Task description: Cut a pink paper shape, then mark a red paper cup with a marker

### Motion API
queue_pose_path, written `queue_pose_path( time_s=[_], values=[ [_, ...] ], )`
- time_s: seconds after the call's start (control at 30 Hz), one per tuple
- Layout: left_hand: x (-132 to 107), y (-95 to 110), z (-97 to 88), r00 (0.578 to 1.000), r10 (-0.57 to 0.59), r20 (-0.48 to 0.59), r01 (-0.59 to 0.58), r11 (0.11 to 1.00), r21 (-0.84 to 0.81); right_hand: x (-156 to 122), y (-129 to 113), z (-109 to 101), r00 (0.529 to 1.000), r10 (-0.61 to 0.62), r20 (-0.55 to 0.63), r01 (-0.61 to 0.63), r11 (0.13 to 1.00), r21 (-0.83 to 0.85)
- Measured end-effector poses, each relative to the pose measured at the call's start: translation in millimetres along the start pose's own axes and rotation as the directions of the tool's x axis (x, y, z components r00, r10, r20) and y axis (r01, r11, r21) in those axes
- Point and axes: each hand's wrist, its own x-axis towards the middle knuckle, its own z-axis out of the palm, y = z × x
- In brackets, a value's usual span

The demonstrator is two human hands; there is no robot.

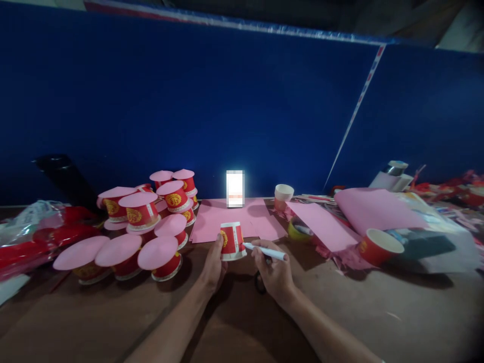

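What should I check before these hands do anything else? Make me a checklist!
1. Red cup held by the left hand: ok.
2. Cup's wide rim facing down: ok.
3. White pen gripped by the right hand, tip towards the cup: ok.
4. Pen tip touching the cup: cannot tell, too small to see.
5. Pink-topped cups apart from the left hand: ok.
6. Space around the right hand clear: not ok, a dark ring is close by.

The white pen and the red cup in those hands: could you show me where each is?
White pen (pixel 270 252): head view, on its barrel, above the right hand (pixel 277 271).
Red cup (pixel 230 241): head view, on its side wall, beside the left hand's (pixel 214 266) thumb.
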Motion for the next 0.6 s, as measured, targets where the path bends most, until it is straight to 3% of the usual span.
queue_pose_path(
  time_s=[0.4, 0.6],
  values=[
    [-0.1, 1.6, 1.2, 0.999, -0.046, -0.016, 0.045, 0.996, -0.072, -1.7, 3.1, 1.1, 0.996, 0.077, 0.044, -0.081, 0.993, 0.089],
    [0.4, 2.8, 1.9, 0.994, -0.072, -0.081, 0.064, 0.994, -0.09, -1.8, 5.1, 0.5, 0.995, 0.078, 0.06, -0.081, 0.995, 0.05]
  ],
)
